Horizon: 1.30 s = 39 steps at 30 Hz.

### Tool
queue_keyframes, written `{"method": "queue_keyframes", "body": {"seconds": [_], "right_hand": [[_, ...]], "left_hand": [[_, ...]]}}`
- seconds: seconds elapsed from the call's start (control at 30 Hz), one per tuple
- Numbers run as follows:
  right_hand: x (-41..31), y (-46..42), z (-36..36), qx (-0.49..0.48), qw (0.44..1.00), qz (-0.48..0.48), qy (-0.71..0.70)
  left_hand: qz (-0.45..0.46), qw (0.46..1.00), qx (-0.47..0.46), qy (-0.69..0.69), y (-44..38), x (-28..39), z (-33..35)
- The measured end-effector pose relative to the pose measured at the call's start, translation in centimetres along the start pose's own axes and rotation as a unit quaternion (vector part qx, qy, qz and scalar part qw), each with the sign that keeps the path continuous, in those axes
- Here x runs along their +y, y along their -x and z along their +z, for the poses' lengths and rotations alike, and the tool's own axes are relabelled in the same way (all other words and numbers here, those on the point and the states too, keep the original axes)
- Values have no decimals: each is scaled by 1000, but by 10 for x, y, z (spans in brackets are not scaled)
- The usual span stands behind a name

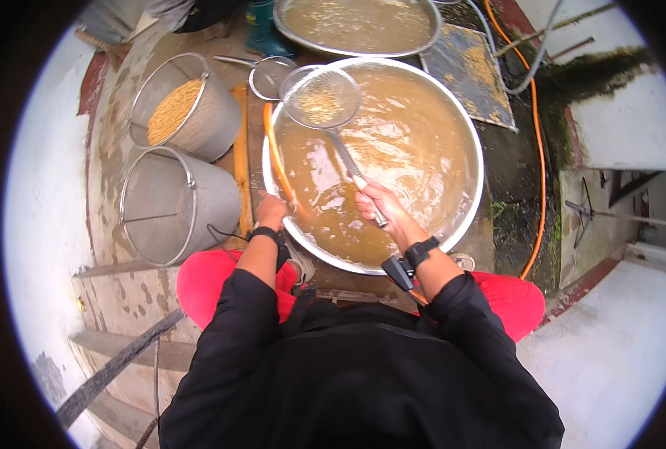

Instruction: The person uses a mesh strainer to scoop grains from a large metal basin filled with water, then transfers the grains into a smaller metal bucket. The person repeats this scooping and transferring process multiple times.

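Observation:
My right hand grips the handle of a round wire-mesh skimmer. Some golden grain lies in its mesh, which hangs over the far left rim of a wide metal basin. Murky brown water fills the basin, with grain showing in or under it. On the basin's near left rim is my left hand, its fingers partly hidden. An orange hose runs over the rim beside that hand, and its end dips into the water.
At left, two grey buckets lie tipped: one holds grain, the other bucket shows a bare inside. A second skimmer, another water-filled basin, and a person's green boot are beyond. A grain-strewn sheet and orange hose lie right.

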State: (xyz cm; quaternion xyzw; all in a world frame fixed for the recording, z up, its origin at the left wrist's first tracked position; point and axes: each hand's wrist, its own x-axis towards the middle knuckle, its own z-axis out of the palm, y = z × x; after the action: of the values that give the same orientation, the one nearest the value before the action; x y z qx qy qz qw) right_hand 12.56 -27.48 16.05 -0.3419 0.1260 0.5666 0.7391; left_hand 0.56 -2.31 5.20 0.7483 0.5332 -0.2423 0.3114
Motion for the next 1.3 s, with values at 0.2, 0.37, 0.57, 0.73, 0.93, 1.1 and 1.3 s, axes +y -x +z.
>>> {"method": "queue_keyframes", "body": {"seconds": [0.2,0.37,0.57,0.73,0.93,1.1,1.3], "right_hand": [[-5,-3,-8,-103,972,-23,-210],[-19,15,-38,-126,944,-75,-295],[-17,82,-70,-55,939,-128,-316],[-3,144,-84,-3,942,-161,-295],[-4,178,-85,120,951,-184,-217],[-54,178,-78,223,941,-245,-67],[-203,130,-126,386,809,-284,340]], "left_hand": [[-30,998,-25,45,-6,-1,0],[-24,999,-24,38,-2,2,-2],[-10,999,5,38,4,4,-3],[5,999,21,44,2,2,-2],[-5,998,-4,63,-14,-6,4],[21,996,3,92,-28,-19,13],[36,996,-4,88,-25,-25,11]]}}
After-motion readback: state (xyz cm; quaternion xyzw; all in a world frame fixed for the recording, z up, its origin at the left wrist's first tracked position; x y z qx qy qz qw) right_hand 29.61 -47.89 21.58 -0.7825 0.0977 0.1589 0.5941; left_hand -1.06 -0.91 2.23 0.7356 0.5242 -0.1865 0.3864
